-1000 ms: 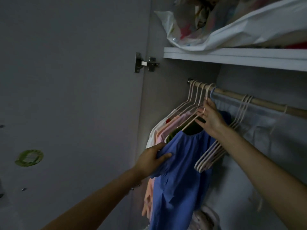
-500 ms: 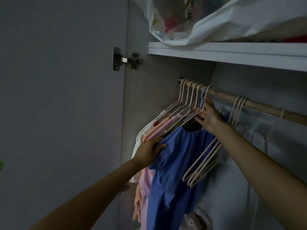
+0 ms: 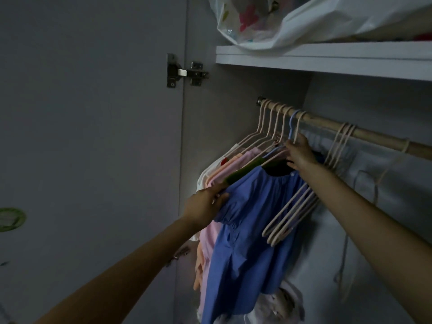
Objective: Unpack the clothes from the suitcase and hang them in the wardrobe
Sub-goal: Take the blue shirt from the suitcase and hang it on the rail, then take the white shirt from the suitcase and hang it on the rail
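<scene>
- Nearest to us, two bare forearms reach up into the wardrobe; light is dim.
- Our left hand [image 3: 205, 204] grips the sleeve edge of the blue dress [image 3: 247, 230], fingers curled round the cloth at its left shoulder.
- The blue dress hangs in front of the other clothes, its hem down near a pale bundle [image 3: 278, 307] at the bottom.
- Our right hand [image 3: 300, 154] is up at the neck of the dress, fingers pinching the stem of the blue hanger [image 3: 291, 127], just under the rod.
- The hook of the blue hanger is over the wooden rod [image 3: 327, 122].
- Left of the dress: pink, peach and white clothes [image 3: 224, 169] on pale hangers, packed close together.
- Right of our right hand: a bunch of bare hangers [image 3: 294, 216] dangling tilted from the rod.
- Above: a white shelf [image 3: 327, 59] carrying a plastic bag [image 3: 304, 22].
- Far left: the open door [image 3: 93, 136] with its metal hinge [image 3: 184, 71] and a green sticker [image 3: 11, 218].
</scene>
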